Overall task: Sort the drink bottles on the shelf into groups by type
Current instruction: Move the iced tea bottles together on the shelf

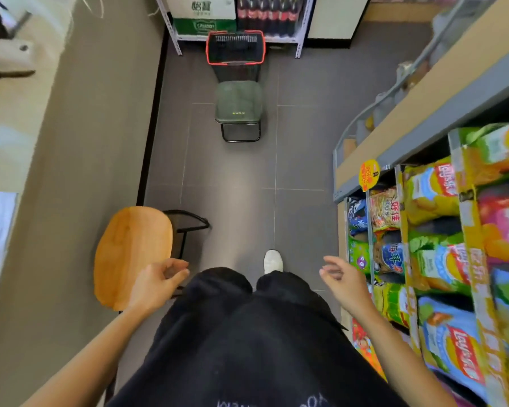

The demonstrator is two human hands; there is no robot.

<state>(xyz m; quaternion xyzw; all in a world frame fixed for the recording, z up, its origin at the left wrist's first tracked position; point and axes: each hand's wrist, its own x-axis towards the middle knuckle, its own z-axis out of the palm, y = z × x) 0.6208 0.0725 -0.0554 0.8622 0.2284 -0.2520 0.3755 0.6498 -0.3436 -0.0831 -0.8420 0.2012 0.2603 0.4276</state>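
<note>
Down at the far end of a shop aisle, the drink bottles (272, 16) stand packed together on a low level of a white metal rack (302, 30). They are dark with red labels, and only their lower parts show at the top edge of the view. Beside them on the same rack sit stacked cartons (203, 13), white above green. Just in front of the rack is a black shopping basket (235, 42) with a red rim, and nearer along the grey tiled floor (232, 177) stands a green stool (238, 101) on a black frame. Both hands are well apart from the bottles, held out low on either side of the person's dark clothing (247, 333). The left hand (159, 280) hangs over the edge of a round wooden seat (133, 254); its fingers (178, 264) are loosely curled toward the thumb and pinch nothing. The right hand (343, 277) hangs near the snack shelf (423, 121), its fingers (331, 261) slightly spread and relaxed, also holding nothing. That shelf runs along the right side, its lower levels crowded with bright bags of crisps (432, 189) in yellow, green, blue and pink. One white shoe (273, 261) points forward on the tiles between the hands.
</note>
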